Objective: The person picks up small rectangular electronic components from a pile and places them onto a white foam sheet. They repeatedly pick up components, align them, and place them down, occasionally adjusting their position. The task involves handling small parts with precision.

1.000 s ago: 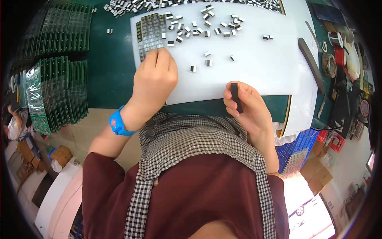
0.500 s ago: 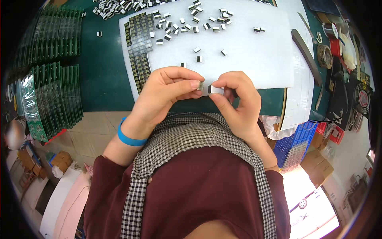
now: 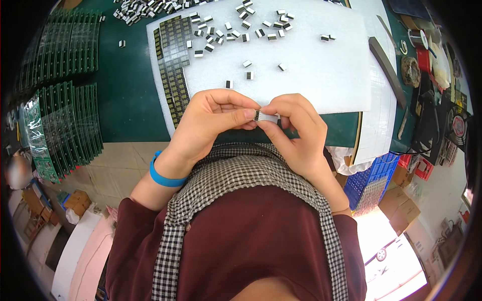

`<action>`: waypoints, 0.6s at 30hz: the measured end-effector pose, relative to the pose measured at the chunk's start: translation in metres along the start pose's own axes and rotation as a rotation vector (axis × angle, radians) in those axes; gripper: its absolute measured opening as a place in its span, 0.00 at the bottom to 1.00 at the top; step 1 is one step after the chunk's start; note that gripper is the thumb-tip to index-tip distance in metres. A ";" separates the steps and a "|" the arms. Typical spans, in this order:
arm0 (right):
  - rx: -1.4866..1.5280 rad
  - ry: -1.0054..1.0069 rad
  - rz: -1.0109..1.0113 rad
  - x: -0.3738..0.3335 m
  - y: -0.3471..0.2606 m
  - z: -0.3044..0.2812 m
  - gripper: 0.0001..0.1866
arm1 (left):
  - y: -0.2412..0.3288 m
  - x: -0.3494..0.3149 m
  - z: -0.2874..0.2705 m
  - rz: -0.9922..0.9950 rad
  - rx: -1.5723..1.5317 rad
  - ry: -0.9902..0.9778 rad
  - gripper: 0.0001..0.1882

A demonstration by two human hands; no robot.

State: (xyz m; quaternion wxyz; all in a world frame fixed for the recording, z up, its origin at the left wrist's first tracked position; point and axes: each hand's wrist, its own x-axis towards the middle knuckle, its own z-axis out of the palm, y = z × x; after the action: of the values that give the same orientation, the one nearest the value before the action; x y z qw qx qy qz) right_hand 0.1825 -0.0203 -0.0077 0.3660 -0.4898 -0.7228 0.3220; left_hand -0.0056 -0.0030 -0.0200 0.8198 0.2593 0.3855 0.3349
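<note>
Close to the table's front edge, my two hands meet over one small piece. My right hand (image 3: 298, 128) pinches a white block (image 3: 269, 118) between thumb and fingers. At the block's left end sits a small dark film piece (image 3: 257, 116) with pale marks, held by the thumb and fingertips of my left hand (image 3: 211, 118). Fingertips partly cover both. Beyond my hands, a white foam sheet (image 3: 311, 65) carries several loose black-and-white blocks (image 3: 250, 76). Along its left side lie dark film sheets (image 3: 175, 83) printed with rows of yellowish marks.
Green circuit boards (image 3: 65, 120) stand in rows at the left of the green table (image 3: 125, 100). A heap of blocks (image 3: 145, 9) lies at the far left. To the right are a dark bar (image 3: 386, 70), a solder spool (image 3: 416, 39) and a blue crate (image 3: 369, 175).
My hands have come together. The film piece in my left hand, apart from the block before, now meets the block's left end. My right hand has shifted slightly left.
</note>
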 end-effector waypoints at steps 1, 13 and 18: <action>-0.008 -0.021 0.005 0.001 0.001 0.000 0.11 | 0.002 -0.001 0.002 -0.005 0.065 0.028 0.09; 0.834 -0.066 0.680 -0.001 0.013 -0.009 0.09 | 0.035 0.002 -0.007 0.813 1.639 0.547 0.13; 0.958 -0.069 0.699 -0.001 0.015 -0.004 0.11 | 0.015 0.011 -0.029 0.657 2.349 0.668 0.10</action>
State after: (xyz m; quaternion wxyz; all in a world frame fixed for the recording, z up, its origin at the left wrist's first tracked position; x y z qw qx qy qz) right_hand 0.1931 -0.0158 -0.0178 0.3950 -0.4683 -0.3041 0.7295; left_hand -0.0288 0.0197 -0.0310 -0.1625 0.8153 0.5551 0.0282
